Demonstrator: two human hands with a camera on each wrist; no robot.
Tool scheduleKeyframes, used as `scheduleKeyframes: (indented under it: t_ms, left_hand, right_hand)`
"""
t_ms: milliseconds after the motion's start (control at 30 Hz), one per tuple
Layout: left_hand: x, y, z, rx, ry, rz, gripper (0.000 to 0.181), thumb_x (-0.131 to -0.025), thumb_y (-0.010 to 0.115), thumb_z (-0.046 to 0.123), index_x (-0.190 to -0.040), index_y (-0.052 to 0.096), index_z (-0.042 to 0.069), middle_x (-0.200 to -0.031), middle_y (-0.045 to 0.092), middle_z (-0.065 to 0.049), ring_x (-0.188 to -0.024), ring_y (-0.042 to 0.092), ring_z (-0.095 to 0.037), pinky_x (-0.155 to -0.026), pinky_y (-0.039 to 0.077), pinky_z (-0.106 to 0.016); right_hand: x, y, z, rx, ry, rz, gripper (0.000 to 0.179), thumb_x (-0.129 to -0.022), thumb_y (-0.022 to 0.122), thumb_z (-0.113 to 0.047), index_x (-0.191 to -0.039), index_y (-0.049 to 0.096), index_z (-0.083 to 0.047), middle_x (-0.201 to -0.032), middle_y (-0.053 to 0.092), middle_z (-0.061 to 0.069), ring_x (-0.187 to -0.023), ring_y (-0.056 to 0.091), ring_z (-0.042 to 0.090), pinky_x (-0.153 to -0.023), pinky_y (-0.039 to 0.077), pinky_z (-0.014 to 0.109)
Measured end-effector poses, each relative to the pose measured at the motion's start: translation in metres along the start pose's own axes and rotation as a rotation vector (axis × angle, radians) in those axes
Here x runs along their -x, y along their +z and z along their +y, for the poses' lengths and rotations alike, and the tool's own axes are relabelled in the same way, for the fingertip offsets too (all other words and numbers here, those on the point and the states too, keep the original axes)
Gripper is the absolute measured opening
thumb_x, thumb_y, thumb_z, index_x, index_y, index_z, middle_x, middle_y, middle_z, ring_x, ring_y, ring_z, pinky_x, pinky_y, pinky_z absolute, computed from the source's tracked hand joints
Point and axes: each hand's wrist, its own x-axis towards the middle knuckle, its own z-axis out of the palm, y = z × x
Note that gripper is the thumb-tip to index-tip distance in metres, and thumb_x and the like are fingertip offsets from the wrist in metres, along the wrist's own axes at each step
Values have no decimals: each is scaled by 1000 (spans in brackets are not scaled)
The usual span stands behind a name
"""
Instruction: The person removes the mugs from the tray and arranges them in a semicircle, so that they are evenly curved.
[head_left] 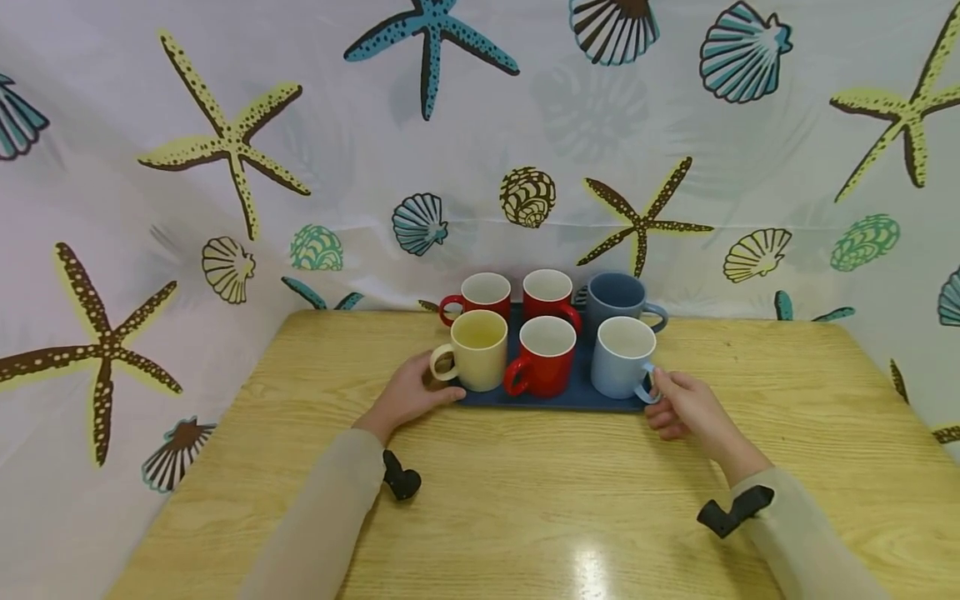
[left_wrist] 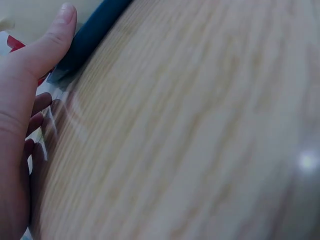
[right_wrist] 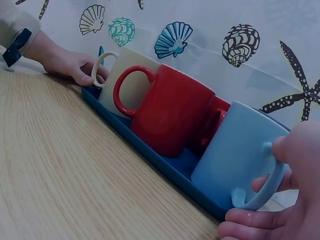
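Head: wooden table (head_left: pixel 540 475), seashell-print cloth (head_left: pixel 480 158)

2 forearms (head_left: pixel 322 508) reach forward, well apart. The left hand (head_left: pixel 408 390) stretches its thumb away from its fingers; the right hand (head_left: pixel 688 408) has its fingers curled inward.

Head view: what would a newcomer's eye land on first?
Probably the red mugs, three of the six packed in two rows on the dark blue tray near the table's far edge. Next, the left hand by the pale yellow mug and the right hand at the light blue mug. Behind them, large starfish and shells cover the cloth.
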Motion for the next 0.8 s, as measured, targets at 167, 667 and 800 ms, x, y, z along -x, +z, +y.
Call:
scheduleKeyframes:
  t_ms: [167, 667, 800]
  left_hand:
    - [-1, -2, 1, -27, 23, 6, 62, -72, 75, 49, -123, 57, 18, -120, 58, 0, -112, 51, -19, -97, 38, -41]
    - [2, 0, -2, -56, -6, 15, 64, -72, 73, 53, -124, 58, 20, -119, 57, 1, -111, 51, -18, -96, 39, -41]
    - [2, 0, -1, -62, -9, 16, 64, -72, 73, 53, -125, 57, 20, -120, 57, 2, -112, 51, -18, -97, 38, -40]
  right_hand:
    - [1, 2, -4, -80, 38, 24, 45, -96, 44, -46, -91, 51, -2, -80, 62, 13, -67, 62, 19, -60, 54, 35]
    - [6, 5, -4, -179, -1, 113, 37, -95, 51, -38, -78, 52, -6, -70, 64, 8, -66, 65, 18, -63, 54, 30]
    - [9, 5, -4, -198, -21, 99, 36, -95, 52, -38, -77, 53, -7, -70, 64, 8, -65, 64, 17, -62, 54, 29]
